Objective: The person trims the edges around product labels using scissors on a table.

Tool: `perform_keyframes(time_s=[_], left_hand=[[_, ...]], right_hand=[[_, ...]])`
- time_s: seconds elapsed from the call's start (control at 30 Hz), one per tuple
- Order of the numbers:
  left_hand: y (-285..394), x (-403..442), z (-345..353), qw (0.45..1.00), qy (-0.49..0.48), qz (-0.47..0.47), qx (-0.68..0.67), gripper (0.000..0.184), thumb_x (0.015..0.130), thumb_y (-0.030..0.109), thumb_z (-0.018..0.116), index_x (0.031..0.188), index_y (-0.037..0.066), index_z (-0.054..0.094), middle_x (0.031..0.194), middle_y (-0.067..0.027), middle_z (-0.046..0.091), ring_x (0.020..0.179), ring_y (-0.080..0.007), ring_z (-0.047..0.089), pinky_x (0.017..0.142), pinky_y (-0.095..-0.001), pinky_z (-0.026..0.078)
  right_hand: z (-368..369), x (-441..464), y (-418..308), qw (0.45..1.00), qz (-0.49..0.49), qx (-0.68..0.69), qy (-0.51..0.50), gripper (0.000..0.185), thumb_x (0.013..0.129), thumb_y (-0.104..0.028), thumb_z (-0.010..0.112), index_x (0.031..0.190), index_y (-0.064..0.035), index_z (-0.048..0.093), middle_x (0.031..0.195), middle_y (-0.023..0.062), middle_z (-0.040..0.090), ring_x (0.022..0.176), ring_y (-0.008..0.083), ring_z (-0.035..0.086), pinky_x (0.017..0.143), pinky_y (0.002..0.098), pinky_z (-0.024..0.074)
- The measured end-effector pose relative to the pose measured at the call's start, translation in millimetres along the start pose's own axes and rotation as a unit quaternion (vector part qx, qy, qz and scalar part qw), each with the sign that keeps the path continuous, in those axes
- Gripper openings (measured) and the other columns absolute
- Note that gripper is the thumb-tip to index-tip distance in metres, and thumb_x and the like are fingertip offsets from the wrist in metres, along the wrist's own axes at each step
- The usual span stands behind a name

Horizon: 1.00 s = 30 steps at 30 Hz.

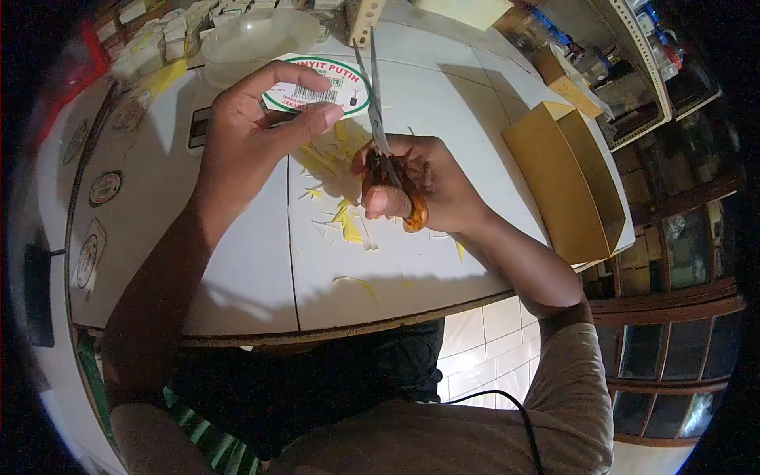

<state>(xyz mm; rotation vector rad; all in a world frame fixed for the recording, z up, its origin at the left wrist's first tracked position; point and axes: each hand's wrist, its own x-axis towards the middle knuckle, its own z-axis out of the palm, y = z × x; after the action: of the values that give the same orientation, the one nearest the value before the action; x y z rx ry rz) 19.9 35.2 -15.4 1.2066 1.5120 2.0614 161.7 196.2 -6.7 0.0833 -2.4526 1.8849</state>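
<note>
Across a white tiled worktop (253,289), strewn with thin yellow and white scraps (350,228) below the hands, and backed by a clear bowl (226,63) and stacks of labels (176,36) at the far left. Standing open at the right side, a brown box (554,162). Up in the air above the worktop, between the two hands: the label (354,81), held near its left part in the left hand (252,119), with a narrow grip, thumb at the lower edge and fingers curled over the face. Is oval and white, with a green border, red lettering that reads in part "NYIT PUTIH" and "JAKARTA", and a barcode partly behind the fingers. Looks thin and stiff enough to hold its shape, with little visible bend. In the right hand (439,178), has a closed grip around the handles of the scissors (376,111), blades pointing away and only slightly parted, right beside the label's right end. Appears to be at the trimming of the rim; cannot tell whether between the blades or just behind them. Calls for steady pinching, blades lined up with the curved border, and care not to nick the green line or crease the thin sheet.
</note>
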Motion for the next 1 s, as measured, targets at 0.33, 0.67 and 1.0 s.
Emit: perform_keyframes(time_s=[0.33,0.67,1.0], left_hand=[[0,1,-3,1.0,-0.009,0.004,0.013,0.021,0.082,0.003,0.069,0.1,0.002,0.059,0.097,-0.0048,0.063,0.088,-0.0094,0.06,0.079,-0.0233,0.051],[0,4,-9,0.999,-0.028,-0.016,0.028,0.024,0.081,0.008,0.069,0.102,0.004,0.058,0.099,-0.0056,0.063,0.089,-0.0104,0.059,0.08,-0.0246,0.05],[7,7,-15,0.996,-0.058,-0.054,0.029,0.025,0.081,0.01,0.069,0.103,0.004,0.057,0.099,-0.0068,0.062,0.087,-0.0119,0.061,0.078,-0.024,0.051]], right_hand=[[-2,-2,-1,1.0,0.024,-0.015,0.004,0.051,0.069,-0.035,0.083,0.094,0.0029,0.06,0.07,0.0028,0.059,0.064,0.0078,0.054,0.058,0.0221,0.0434],[-10,-2,2,0.999,0.03,-0.017,-0.004,0.046,0.067,-0.029,0.085,0.09,0.0026,0.06,0.069,0.0018,0.057,0.063,0.0069,0.053,0.057,0.0213,0.0429],[-17,-2,0,0.997,0.066,-0.015,-0.034,0.044,0.066,-0.026,0.086,0.088,0.0034,0.06,0.068,0.0024,0.058,0.061,0.0071,0.055,0.056,0.0215,0.0454]])
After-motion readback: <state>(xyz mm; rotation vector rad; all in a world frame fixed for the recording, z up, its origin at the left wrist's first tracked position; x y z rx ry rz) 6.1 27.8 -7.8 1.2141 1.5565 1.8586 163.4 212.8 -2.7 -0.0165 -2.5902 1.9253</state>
